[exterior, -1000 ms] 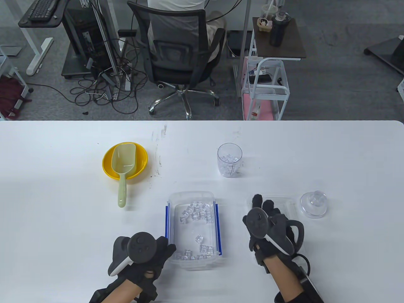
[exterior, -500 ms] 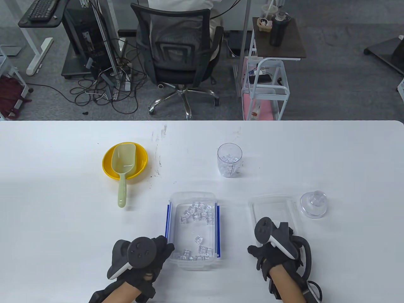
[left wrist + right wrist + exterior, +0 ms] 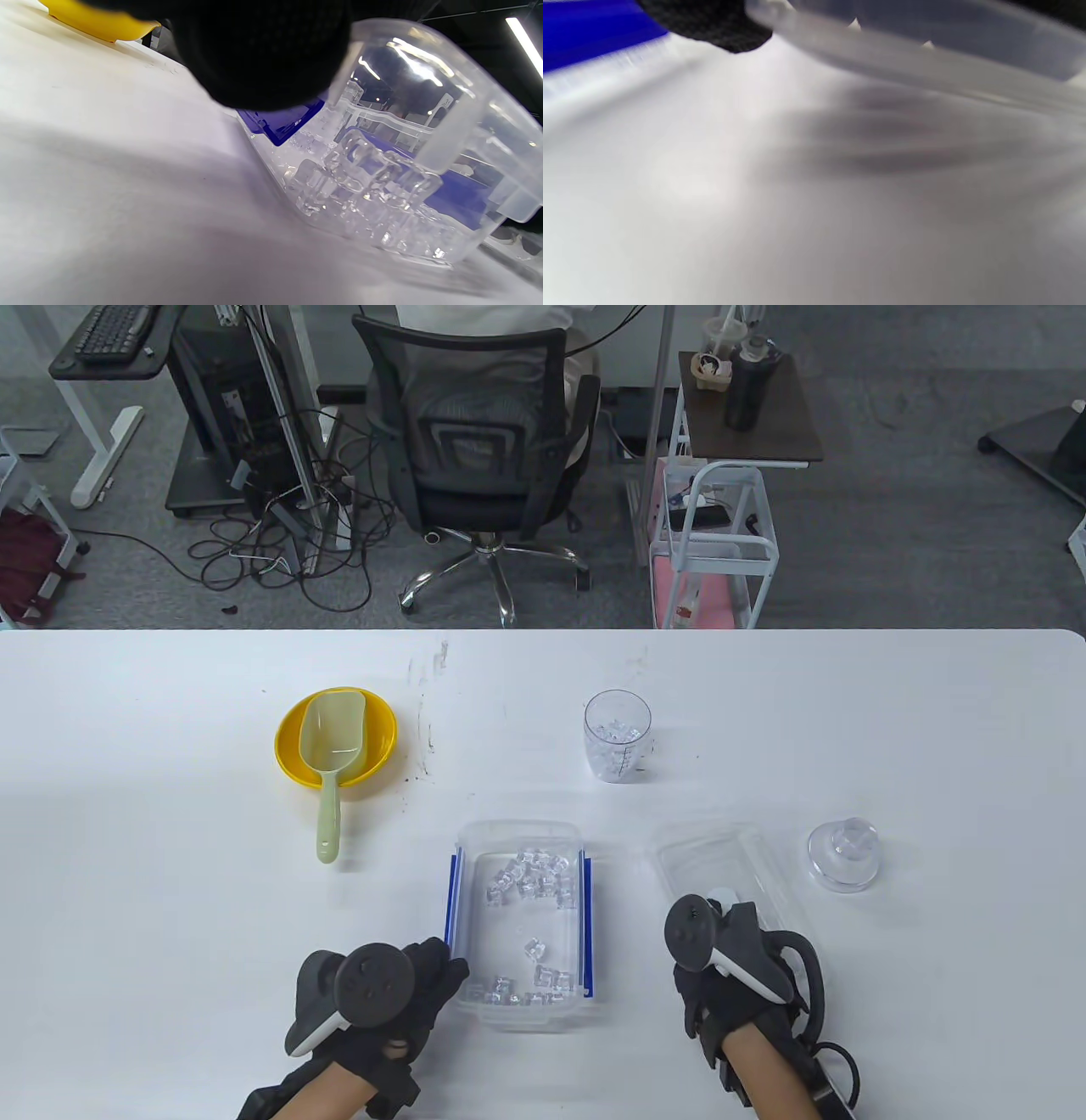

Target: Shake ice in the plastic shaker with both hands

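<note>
The clear plastic shaker cup (image 3: 617, 746) stands upright mid-table with ice in its bottom, and no hand is near it. Its domed clear lid (image 3: 842, 855) lies at the right. My left hand (image 3: 437, 969) holds the near-left corner of the clear ice box (image 3: 519, 833), its glove (image 3: 263, 55) over the rim. Several ice cubes (image 3: 365, 182) lie inside. My right hand (image 3: 736, 937) grips the near end of the flat clear box lid (image 3: 717, 857). In the right wrist view that box lid (image 3: 925, 46) hangs a little above the table, with a fingertip (image 3: 712, 25) beside it.
A yellow bowl (image 3: 336, 738) with a pale green scoop (image 3: 329, 780) in it sits at the left. The ice box has blue side latches (image 3: 450, 899). Beyond the table's far edge stand an office chair (image 3: 488, 441) and a small cart (image 3: 713, 551).
My right hand drew back from on top of the box lid to its near end and took hold. The lid has shifted left and tilted. My left hand barely moved.
</note>
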### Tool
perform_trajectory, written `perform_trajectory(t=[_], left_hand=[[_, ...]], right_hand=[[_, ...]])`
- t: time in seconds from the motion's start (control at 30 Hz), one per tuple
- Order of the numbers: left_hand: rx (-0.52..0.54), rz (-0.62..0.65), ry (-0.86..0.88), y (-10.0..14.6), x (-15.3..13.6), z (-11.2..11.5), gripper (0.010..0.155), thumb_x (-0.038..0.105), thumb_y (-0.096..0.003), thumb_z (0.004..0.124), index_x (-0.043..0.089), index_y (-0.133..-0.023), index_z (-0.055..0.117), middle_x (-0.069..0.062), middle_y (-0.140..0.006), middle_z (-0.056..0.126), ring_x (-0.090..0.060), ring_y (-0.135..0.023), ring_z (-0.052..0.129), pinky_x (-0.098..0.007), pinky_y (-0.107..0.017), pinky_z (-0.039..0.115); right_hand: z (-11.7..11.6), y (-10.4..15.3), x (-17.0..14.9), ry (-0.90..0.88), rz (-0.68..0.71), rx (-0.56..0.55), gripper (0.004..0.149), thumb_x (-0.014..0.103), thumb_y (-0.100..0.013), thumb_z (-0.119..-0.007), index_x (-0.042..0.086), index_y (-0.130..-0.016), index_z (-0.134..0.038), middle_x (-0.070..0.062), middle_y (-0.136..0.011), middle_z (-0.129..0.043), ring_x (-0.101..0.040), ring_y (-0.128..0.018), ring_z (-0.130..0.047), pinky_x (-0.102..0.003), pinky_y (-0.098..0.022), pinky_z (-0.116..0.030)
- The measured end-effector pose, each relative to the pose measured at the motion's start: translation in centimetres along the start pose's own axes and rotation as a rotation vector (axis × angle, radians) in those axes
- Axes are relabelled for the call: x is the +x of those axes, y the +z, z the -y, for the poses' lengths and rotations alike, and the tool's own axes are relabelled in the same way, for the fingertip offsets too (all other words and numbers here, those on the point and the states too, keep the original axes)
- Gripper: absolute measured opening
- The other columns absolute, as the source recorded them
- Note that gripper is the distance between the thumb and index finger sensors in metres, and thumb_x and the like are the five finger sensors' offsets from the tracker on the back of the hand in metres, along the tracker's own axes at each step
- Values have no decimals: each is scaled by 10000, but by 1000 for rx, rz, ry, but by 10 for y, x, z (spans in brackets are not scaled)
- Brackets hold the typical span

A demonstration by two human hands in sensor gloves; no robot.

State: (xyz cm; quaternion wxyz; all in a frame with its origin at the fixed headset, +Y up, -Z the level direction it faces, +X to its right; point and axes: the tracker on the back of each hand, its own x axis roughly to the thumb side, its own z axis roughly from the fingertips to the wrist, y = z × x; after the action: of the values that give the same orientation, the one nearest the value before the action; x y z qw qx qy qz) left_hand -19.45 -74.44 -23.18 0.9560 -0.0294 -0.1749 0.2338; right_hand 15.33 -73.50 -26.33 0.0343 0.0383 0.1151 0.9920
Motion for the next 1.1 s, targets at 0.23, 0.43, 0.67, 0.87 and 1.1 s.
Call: perform_trajectory(t=[0.23, 0.43, 0.67, 0.87, 1.1], left_hand=[[4, 12, -3, 0, 2, 2, 479, 456, -536, 647, 40, -723, 793, -128, -470, 931, -79, -188, 980, -191, -92, 865], [1, 21, 2, 0, 2, 3, 483, 464, -538, 641, 44, -723, 791, -122, -472, 932, -77, -190, 982, -189, -92, 868], [-1, 34, -10, 0, 6, 3, 499, 480, -532, 648, 49, -728, 806, -123, -478, 944, -84, -190, 992, -192, -92, 873], [197, 97, 20, 7, 6, -20, 531, 466, -538, 648, 64, -866, 762, -168, -653, 924, -140, -294, 1008, -230, -176, 883], [296, 265, 308, 15, 16, -21, 646, 480, -553, 638, 33, -1018, 601, -255, -860, 783, -319, -585, 961, -347, -350, 853]], right_hand=[[32, 21, -8, -188, 125, -336, 1026, 329, -20, -974, -36, -935, -689, -356, -811, -828, -553, -523, -964, -517, -267, -908], [42, 32, -19, -534, 295, -617, 972, 390, -77, -938, -10, -933, -708, -313, -801, -864, -488, -503, -1007, -460, -253, -923], [38, 36, -30, -999, 411, -766, 971, 403, -123, -925, -11, -961, -661, -308, -824, -833, -476, -527, -994, -448, -282, -914], [34, 41, -26, -1383, 482, -795, 971, 468, -159, -895, 37, -990, -635, -255, -861, -827, -414, -565, -1003, -398, -317, -926], [19, 39, 10, -1820, 719, -349, 921, 446, -237, -862, 59, -1028, -594, -246, -916, -787, -422, -635, -974, -399, -379, -918]])
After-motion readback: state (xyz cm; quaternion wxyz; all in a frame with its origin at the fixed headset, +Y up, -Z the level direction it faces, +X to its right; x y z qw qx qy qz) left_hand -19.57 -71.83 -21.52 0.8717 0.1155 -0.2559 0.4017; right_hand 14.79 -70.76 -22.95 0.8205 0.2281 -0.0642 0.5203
